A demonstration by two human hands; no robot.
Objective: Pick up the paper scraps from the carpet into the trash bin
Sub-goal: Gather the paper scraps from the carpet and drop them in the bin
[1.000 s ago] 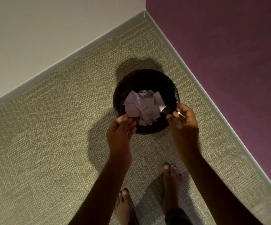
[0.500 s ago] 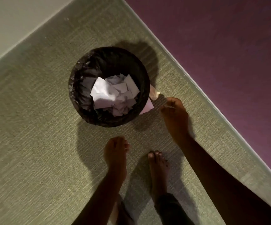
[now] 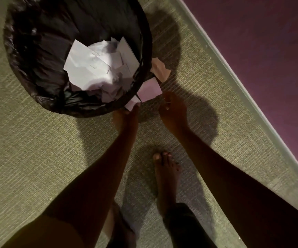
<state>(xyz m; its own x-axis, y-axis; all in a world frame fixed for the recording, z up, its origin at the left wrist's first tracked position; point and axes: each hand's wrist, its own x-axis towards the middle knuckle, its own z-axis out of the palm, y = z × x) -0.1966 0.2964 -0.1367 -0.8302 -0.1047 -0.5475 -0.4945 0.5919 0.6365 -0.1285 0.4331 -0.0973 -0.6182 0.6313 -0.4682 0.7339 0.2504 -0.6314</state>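
Beside the bin, on the carpet: three paper scraps lie close against the right side of the trash bin (image 3: pixel 19 72), which suggests they missed or slid off its rim.
Carpet: the olive carpet (image 3: pixel 37 158) runs to a pale baseboard (image 3: pixel 242 83) under a purple wall (image 3: pixel 260 33).
Trash bin: black, lined with a dark bag, holding a loose heap of white paper (image 3: pixel 98 68); most of the job looks done.
Brown scrap: a tan piece (image 3: pixel 159 69) lies just beside the bin, farthest from the hands and untouched.
Pink scrap: a pale pink piece (image 3: pixel 149 89) lies between the bin and the right hand.
Small scrap: a white piece (image 3: pixel 133 103) sits at the bin's near edge.
Left hand: the left hand (image 3: pixel 125 117) has its fingertips narrowed onto the small scrap, apparently pinching it to lift.
Right hand: the right hand (image 3: pixel 173 111) reaches down with fingers drawn close at the pink scrap's corner; whether it grips yet, I cannot tell.
Feet: a bare foot (image 3: pixel 164 174) stands well behind the hands, the person bending forward.
Writing: faint marks on the paper in the bin, unreadable; no brands visible.
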